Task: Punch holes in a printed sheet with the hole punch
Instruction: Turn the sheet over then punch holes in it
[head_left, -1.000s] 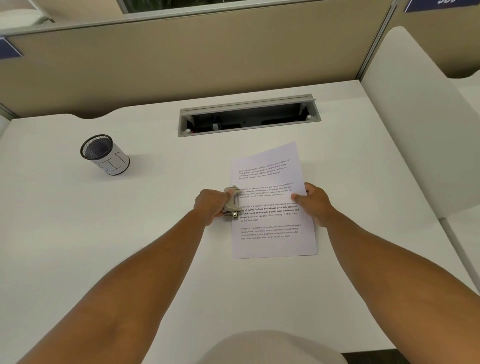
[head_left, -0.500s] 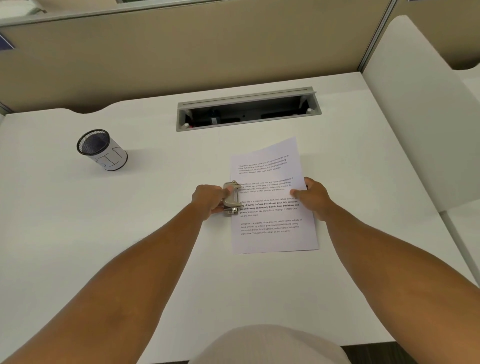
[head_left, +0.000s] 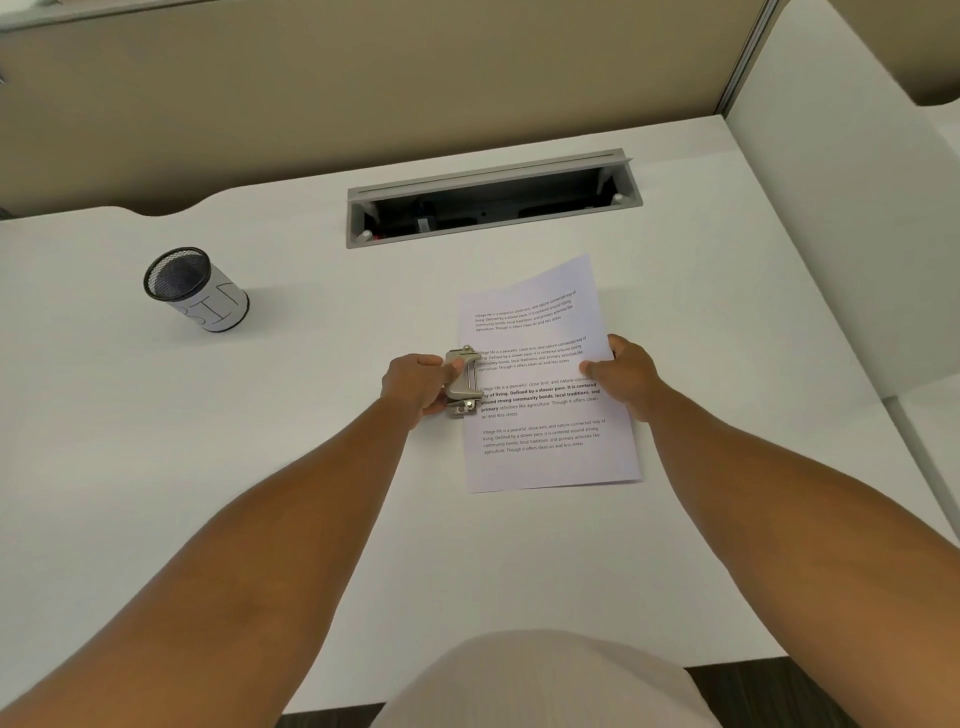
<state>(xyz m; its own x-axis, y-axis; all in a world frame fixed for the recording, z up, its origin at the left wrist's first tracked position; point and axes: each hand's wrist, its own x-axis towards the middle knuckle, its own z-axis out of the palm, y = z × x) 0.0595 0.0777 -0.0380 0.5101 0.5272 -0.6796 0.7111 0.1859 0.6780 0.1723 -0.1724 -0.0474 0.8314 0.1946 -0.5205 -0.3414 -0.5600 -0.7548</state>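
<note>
A printed sheet (head_left: 545, 384) lies flat on the white worktop (head_left: 260, 441), a little right of centre, turned slightly so its far edge points toward 1 o'clock. Four blocks of text run down it, the third partly in bold.

At the sheet's 9 o'clock edge, about midway along, sits a metal hole punch (head_left: 462, 382) with its mouth over the paper's margin. The left hand (head_left: 415, 382) is closed around the punch from the 9 o'clock side, thumb lying on top of the lever and fingers curled underneath. Whether the lever is pressed fully down cannot be told from this view.

The right hand (head_left: 621, 374) grips the sheet at its 3 o'clock edge, thumb on top of the paper and the other fingers curled at or under the edge, level with the punch across the page. Both bare forearms reach in from the 6 o'clock side.

Toward 10 o'clock from the punch, well apart from it, stands a black mesh pen cup (head_left: 195, 288) wrapped in a white label with hand-drawn letters. At 12 o'clock from the sheet, a grey cable tray (head_left: 493, 200) is let into the worktop with its lid open, dark inside. A beige partition (head_left: 363, 83) runs along the far edge, and a white divider panel (head_left: 831, 208) stands at 3 o'clock.
</note>
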